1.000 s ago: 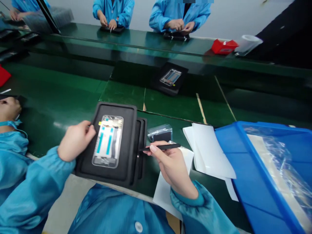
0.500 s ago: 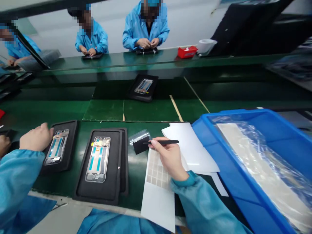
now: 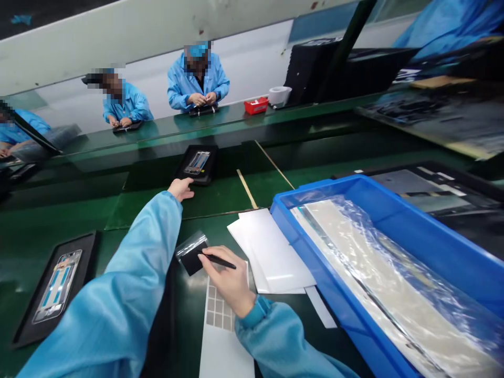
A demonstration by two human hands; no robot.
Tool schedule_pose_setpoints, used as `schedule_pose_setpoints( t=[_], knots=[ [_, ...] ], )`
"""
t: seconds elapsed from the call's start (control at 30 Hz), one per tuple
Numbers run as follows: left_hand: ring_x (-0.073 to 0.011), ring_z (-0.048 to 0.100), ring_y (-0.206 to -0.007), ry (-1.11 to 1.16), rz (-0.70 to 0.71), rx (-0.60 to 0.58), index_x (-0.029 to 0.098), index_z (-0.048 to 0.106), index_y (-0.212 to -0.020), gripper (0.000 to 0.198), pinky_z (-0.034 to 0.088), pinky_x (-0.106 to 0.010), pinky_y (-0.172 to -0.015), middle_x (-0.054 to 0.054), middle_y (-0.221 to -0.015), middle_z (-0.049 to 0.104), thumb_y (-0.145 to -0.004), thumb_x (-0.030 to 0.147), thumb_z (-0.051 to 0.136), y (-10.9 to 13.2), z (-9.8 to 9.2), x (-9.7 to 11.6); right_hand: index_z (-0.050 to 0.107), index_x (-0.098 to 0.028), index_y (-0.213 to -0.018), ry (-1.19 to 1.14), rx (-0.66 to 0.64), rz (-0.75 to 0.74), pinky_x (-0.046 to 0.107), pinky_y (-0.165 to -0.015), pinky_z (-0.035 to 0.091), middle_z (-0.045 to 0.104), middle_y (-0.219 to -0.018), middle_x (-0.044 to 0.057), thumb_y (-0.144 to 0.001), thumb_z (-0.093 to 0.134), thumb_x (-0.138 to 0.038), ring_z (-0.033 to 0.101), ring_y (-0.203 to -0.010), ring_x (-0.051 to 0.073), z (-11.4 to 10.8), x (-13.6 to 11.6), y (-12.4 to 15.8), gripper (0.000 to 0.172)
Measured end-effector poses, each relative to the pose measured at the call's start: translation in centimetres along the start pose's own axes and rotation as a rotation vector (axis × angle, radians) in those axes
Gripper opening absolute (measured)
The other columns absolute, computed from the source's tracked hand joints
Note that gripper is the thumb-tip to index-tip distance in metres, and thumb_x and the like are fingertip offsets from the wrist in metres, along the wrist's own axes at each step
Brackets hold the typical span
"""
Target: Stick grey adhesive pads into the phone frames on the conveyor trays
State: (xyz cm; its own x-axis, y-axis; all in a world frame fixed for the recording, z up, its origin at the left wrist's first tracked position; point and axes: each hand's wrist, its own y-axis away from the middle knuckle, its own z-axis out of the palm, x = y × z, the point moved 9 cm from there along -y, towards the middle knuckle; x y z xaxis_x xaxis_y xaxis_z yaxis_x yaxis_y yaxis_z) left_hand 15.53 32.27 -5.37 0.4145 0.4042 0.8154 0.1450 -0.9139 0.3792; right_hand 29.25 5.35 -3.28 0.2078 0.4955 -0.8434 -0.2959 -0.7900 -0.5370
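My left hand (image 3: 181,190) reaches far forward, its thumb and fingers apart at the near edge of a black tray (image 3: 203,177). In that tray lies a phone frame (image 3: 197,163) with blue strips. Black tweezers (image 3: 221,261) are held in my right hand (image 3: 231,281), over a small dark sheet in a clear bag (image 3: 190,261). Beneath this hand is a white sheet (image 3: 224,349) with rows of greyish square stickers (image 3: 216,311). To the left, another phone frame (image 3: 58,286) rests in a black tray (image 3: 29,320). My left sleeve mostly hides a third tray.
A blue bin (image 3: 293,252) with plastic-wrapped sheets (image 3: 354,252) stands on the right. White papers (image 3: 271,257) lie beside it. Across the bench are co-workers in blue (image 3: 197,84), a red box (image 3: 255,106) and a white cup (image 3: 279,96).
My left hand has left the left-hand tray and stretched forward to the far one. The view has swung right. My right hand still holds the tweezers near the bag.
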Motion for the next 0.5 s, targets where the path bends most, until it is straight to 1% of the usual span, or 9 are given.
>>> schedule_pose_setpoints(
  t=[0.07, 0.17, 0.3, 0.33, 0.43, 0.5],
  knots=[
    [-0.0217, 0.064, -0.105, 0.139, -0.033, 0.034, 0.016, 0.057, -0.127, 0.038, 0.057, -0.042, -0.088, -0.01, -0.124, 0.061, -0.096, 0.038, 0.061, -1.4, 1.6, 0.8, 0.073, -0.023, -0.092, 0.006, 0.027, -0.021, 0.032, -0.07, 0.06, 0.076, -0.086, 0.004, -0.085, 0.071, -0.015, 0.071, -0.076, 0.018, -0.4, -0.1, -0.2, 0.011],
    [-0.0223, 0.063, -0.107, 0.251, -0.061, 0.081, 0.016, 0.057, -0.128, 0.039, 0.057, -0.043, -0.089, -0.01, -0.126, 0.061, -0.096, 0.038, 0.061, -2.8, 2.8, 1.9, 0.073, -0.022, -0.092, 0.013, 0.068, -0.036, 0.032, -0.07, 0.06, 0.076, -0.086, 0.004, -0.085, 0.071, -0.013, 0.071, -0.077, 0.018, -1.1, -0.3, -0.5, 0.012],
    [-0.023, 0.063, -0.108, 0.239, -0.062, 0.075, 0.017, 0.057, -0.128, 0.041, 0.057, -0.044, -0.09, -0.011, -0.127, 0.06, -0.094, 0.038, 0.063, -3.8, 3.8, 3.2, 0.072, -0.022, -0.092, 0.039, 0.084, -0.05, 0.032, -0.069, 0.06, 0.075, -0.084, 0.004, -0.087, 0.069, -0.013, 0.071, -0.076, 0.018, -1.4, -0.6, -0.8, 0.01],
    [-0.0229, 0.063, -0.109, 0.21, -0.052, 0.057, 0.016, 0.057, -0.128, 0.038, 0.056, -0.044, -0.091, -0.01, -0.127, 0.06, -0.096, 0.038, 0.06, -3.9, 4.1, 3.5, 0.072, -0.022, -0.092, 0.042, 0.078, -0.051, 0.032, -0.07, 0.06, 0.075, -0.084, 0.004, -0.087, 0.069, -0.014, 0.071, -0.075, 0.018, -1.3, -0.6, -0.8, 0.009],
    [-0.0226, 0.062, -0.109, 0.167, -0.013, 0.018, 0.015, 0.058, -0.127, 0.035, 0.055, -0.043, -0.092, -0.009, -0.126, 0.06, -0.1, 0.036, 0.054, -4.1, 4.4, 4.2, 0.072, -0.023, -0.092, 0.042, 0.059, -0.039, 0.034, -0.069, 0.06, 0.075, -0.084, 0.005, -0.088, 0.068, -0.017, 0.071, -0.075, 0.019, -1.1, -0.5, -0.8, 0.009],
    [-0.0225, 0.062, -0.109, 0.221, 0.012, 0.029, 0.015, 0.058, -0.127, 0.036, 0.055, -0.043, -0.091, -0.01, -0.126, 0.06, -0.098, 0.037, 0.056, -4.2, 3.6, 4.4, 0.072, -0.023, -0.091, 0.04, 0.057, -0.03, 0.035, -0.07, 0.06, 0.075, -0.084, 0.005, -0.088, 0.068, -0.017, 0.071, -0.075, 0.02, -1.2, -0.3, -0.9, 0.009]
  ],
)
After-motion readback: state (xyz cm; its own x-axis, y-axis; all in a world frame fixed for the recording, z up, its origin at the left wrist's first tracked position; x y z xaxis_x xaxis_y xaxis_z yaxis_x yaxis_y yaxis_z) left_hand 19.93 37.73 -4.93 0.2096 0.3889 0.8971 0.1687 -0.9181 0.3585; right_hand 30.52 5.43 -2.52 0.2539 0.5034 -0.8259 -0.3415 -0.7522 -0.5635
